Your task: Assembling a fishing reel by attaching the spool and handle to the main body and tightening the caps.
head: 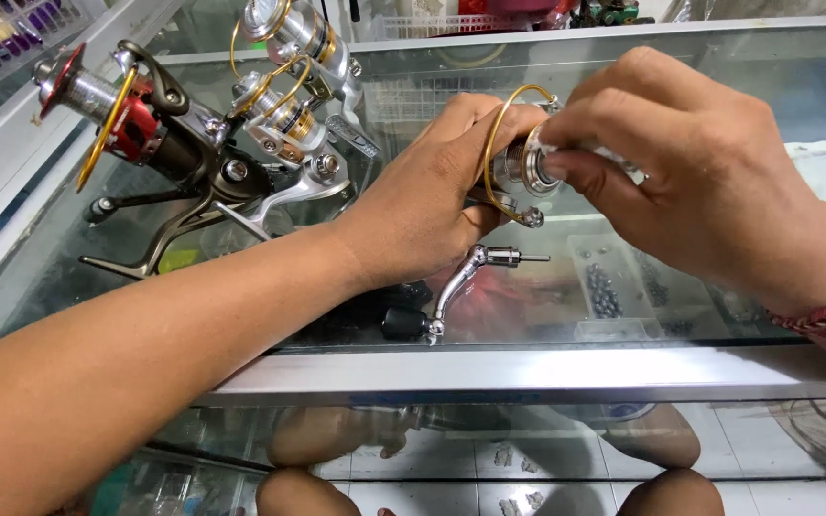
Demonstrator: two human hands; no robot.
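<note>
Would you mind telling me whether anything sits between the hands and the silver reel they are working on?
Nothing visible does: the left hand and right hand both already grip the silver reel directly, above the glass counter.

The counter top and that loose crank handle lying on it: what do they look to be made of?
The counter top looks like clear glass: goods show through it, and it mirrors the reels. Its front rail seems brushed aluminium, pale and matte. The crank handle appears polished metal, bright and silvery, with a dark knob, perhaps rubber or plastic.

left hand (432,196) clenched, right hand (709,182) pinching
</note>
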